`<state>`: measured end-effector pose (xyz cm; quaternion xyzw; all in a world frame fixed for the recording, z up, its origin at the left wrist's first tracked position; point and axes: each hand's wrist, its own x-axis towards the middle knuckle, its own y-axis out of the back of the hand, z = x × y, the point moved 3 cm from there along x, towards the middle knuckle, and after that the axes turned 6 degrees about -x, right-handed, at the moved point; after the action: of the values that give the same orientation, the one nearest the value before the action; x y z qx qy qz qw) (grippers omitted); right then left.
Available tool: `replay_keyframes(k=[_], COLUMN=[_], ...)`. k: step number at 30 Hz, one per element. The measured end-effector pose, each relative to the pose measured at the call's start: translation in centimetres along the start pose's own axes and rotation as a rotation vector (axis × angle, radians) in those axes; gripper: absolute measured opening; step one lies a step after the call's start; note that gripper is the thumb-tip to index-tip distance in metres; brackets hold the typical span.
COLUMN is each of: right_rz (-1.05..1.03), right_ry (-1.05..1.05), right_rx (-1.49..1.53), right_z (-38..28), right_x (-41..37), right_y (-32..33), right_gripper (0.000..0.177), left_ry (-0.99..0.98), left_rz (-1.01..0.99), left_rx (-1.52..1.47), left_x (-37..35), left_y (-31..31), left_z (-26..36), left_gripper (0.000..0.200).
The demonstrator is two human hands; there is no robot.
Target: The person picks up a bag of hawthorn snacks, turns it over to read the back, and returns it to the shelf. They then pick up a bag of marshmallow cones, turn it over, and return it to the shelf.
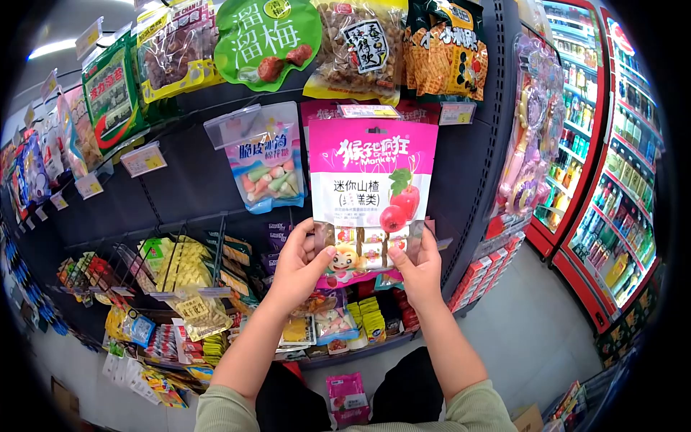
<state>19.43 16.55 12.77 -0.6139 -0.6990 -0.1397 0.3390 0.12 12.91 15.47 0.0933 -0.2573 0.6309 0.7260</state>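
Note:
A pink and white snack bag (374, 169) with red fruit printed on it is held upright in front of the shelf, its printed face toward me. My left hand (296, 263) grips its lower left edge, thumb on the front. On the lower right edge my right hand (419, 266) holds it the same way. Small wrapped pieces show through the bag's clear lower part. Behind its top, more pink bags hang on a hook, partly hidden. Just left of it hangs a blue bag of marshmallows (270, 169).
Snack bags, among them a green one (268, 39), hang along the top. Price tags (144, 160) stick out on hooks. Lower left, a wire rack (183, 270) holds yellow packets. Another pink bag (348, 396) lies low between my legs. Red-framed drink fridges (576, 237) stand at right.

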Motion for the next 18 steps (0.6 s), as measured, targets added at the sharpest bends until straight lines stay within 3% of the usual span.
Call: replay_keyframes(k=[13,18], right_rz=[-0.008,-0.024], right_ry=[-0.021,-0.122], right_rx=[0.016,0.043], right_z=[-0.4,2.0], right_x=[0.5,-1.5], right_y=[-0.5,0.3], right_gripper=[0.038,0.037], left_ry=[0.019,0.070], left_rz=[0.063,0.069], left_rx=[0.044,0.028], left_x=[0.0,-1.6], left_y=[0.1,0.4], left_z=[0.3,-1.8], left_gripper=[0.047,0.046])
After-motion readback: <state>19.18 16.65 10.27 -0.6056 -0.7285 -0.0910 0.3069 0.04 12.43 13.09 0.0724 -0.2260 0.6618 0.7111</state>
